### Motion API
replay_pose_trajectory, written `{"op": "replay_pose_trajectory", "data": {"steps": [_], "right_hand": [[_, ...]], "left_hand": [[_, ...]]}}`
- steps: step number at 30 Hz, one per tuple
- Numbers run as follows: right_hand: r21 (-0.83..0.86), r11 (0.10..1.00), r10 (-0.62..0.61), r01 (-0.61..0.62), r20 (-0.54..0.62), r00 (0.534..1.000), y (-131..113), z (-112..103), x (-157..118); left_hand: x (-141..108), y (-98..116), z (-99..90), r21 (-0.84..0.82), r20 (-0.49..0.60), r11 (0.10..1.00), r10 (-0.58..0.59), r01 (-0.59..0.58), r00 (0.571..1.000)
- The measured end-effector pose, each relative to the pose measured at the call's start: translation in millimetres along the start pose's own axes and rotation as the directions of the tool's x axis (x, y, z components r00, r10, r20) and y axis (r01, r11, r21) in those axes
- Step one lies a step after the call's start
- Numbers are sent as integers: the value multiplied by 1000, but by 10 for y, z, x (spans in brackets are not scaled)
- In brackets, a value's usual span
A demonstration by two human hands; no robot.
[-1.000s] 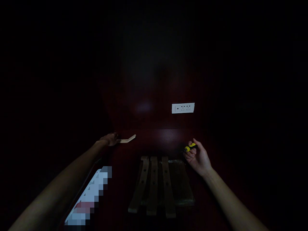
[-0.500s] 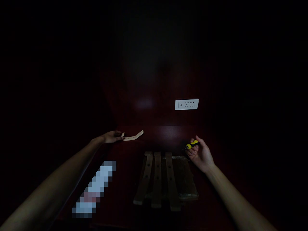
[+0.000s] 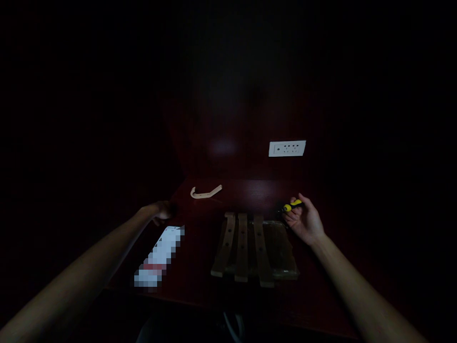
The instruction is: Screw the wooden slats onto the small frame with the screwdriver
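In my right hand (image 3: 303, 220) is a screwdriver (image 3: 293, 206) with a yellow and black handle, its dark tip pointing left. My left hand (image 3: 162, 211) is at the table's left side, above a lit, partly blurred phone (image 3: 162, 252); its fingers are lost in shadow. Farther back lies a pale wooden hook (image 3: 204, 195), curved at its left end and apart from both hands. Three wooden strips (image 3: 242, 247) with holes in them rest side by side on a dark, shiny-edged slab (image 3: 283, 250), near my right hand.
The dark red table (image 3: 193, 281) meets a wall of similar colour at the back. A white socket plate (image 3: 287, 148) is set in that wall. Below the front edge a pale looped thing (image 3: 234, 327) shows faintly. Both sides are in deep darkness.
My left hand has let go of the wooden hook and drawn back towards the phone. The hook stays on the table. My right hand still holds the screwdriver; the view has shifted slightly.
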State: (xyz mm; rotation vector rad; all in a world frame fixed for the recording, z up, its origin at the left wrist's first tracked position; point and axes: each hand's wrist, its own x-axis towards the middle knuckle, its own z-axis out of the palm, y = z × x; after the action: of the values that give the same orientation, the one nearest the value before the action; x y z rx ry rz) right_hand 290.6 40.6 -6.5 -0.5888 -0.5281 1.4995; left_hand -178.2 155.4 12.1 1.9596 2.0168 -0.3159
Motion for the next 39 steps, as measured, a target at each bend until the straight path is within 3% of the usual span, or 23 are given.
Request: {"op": "replay_pose_trajectory", "data": {"steps": [6,10,18,24,29,32,35,39], "right_hand": [[-19,1000,5,-4,30,1000,16,-8,12],[6,1000,23,-23,21,1000,29,-17,24],[31,999,33,-34,28,999,35,-21,32],[28,999,40,-41,25,999,44,-5,28],[61,997,47,-49,33,998,37,-11,29],[113,991,71,-73,25,997,25,1,22],[153,985,79,-81,18,997,6,26,1],[153,986,62,-72,67,996,-15,51,-37]], "left_hand": [[-34,148,5,42,105,999,12,-16,994],[-32,312,-33,77,85,983,160,-167,983],[-71,723,35,53,70,909,409,-413,910],[-97,817,69,-24,34,876,482,-481,876],[-175,858,2,-182,-6,832,533,-525,846],[-340,1022,-172,-332,-120,740,582,-585,804],[-644,1311,-394,-656,-342,392,608,-645,717],[-1130,1735,-523,-736,-468,130,612,-664,638]]}}
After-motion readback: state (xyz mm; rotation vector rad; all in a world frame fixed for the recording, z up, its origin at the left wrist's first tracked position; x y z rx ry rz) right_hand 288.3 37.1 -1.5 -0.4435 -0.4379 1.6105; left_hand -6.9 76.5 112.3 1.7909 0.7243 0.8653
